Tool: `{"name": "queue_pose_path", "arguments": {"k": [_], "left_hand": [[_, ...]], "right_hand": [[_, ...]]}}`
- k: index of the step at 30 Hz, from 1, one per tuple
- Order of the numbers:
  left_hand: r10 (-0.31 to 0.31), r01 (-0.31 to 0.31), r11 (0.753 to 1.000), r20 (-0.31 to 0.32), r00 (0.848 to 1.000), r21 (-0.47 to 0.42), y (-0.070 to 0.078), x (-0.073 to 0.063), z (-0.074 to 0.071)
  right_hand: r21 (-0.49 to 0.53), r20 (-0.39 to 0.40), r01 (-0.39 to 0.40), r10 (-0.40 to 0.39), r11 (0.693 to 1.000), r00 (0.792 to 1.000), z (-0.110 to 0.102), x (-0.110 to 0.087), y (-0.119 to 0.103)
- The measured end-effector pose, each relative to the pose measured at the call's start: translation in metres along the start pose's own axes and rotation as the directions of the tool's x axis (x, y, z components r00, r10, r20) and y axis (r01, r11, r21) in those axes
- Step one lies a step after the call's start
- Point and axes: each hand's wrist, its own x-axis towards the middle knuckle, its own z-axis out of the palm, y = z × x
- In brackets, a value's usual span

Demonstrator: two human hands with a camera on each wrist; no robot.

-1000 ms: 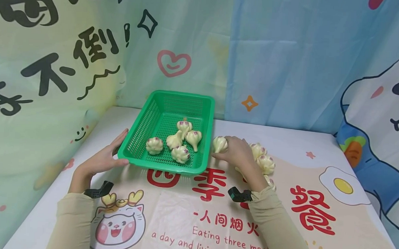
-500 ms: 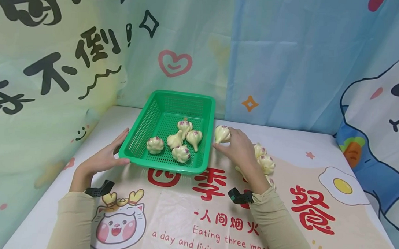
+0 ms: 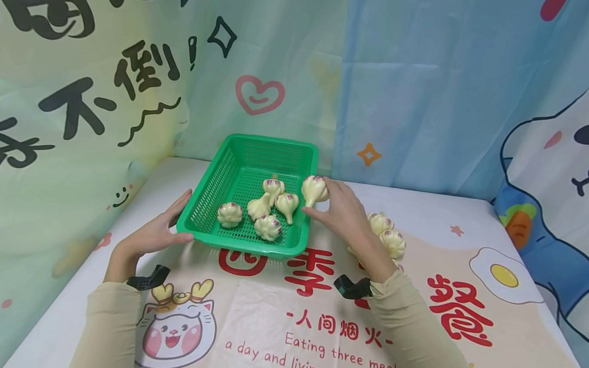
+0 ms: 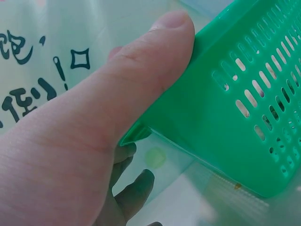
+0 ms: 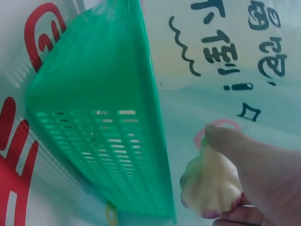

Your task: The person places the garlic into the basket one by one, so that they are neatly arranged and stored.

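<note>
My right hand (image 3: 343, 213) pinches a garlic bulb (image 3: 315, 190) between thumb and fingers, close over the right rim of the green plastic basket (image 3: 302, 244). In the right wrist view this bulb (image 5: 211, 186) hangs just outside the basket wall (image 5: 94, 89), its stem by the thumb. My left hand (image 3: 149, 234) holds the basket's near left corner. The left wrist view shows the thumb (image 4: 155, 56) along the rim, with the other fingers (image 4: 136, 193) outside and below. Several garlic bulbs (image 3: 267, 227) lie inside the basket.
More garlic bulbs (image 3: 392, 243) lie on the table behind my right forearm, partly hidden by it. A printed mat (image 3: 261, 313) covers the near part of the white table (image 3: 449, 211). Patterned curtains (image 3: 400, 90) hang at the back and sides.
My right hand has lifted the garlic bulb from beside the basket and brought it up and left to the right rim. The left hand stays on the basket corner.
</note>
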Motion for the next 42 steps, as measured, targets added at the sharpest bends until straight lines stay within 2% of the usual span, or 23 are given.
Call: {"name": "queue_pose_path", "arguments": {"k": [12,22,31,42], "left_hand": [[-0.015,0.015,1.0,0.005,1.0,-0.009,-0.003,-0.002,0.0],[0.003,-0.003,1.0,0.009,1.0,-0.025,-0.001,-0.001,-0.002],[0.009,-0.009,1.0,0.011,1.0,-0.017,0.001,0.0,-0.002],[0.014,-0.013,1.0,0.01,1.0,-0.025,0.0,0.001,-0.003]], "right_hand": [[0.061,0.078,0.124,-0.128,0.99,0.989,0.0,0.017,-0.03],[0.071,0.194,0.24,-0.25,0.968,0.949,0.014,0.041,-0.044],[0.068,0.29,0.256,-0.265,0.964,0.92,0.022,0.065,-0.047],[0.049,0.363,0.221,-0.224,0.974,0.905,0.033,0.09,-0.044]]}}
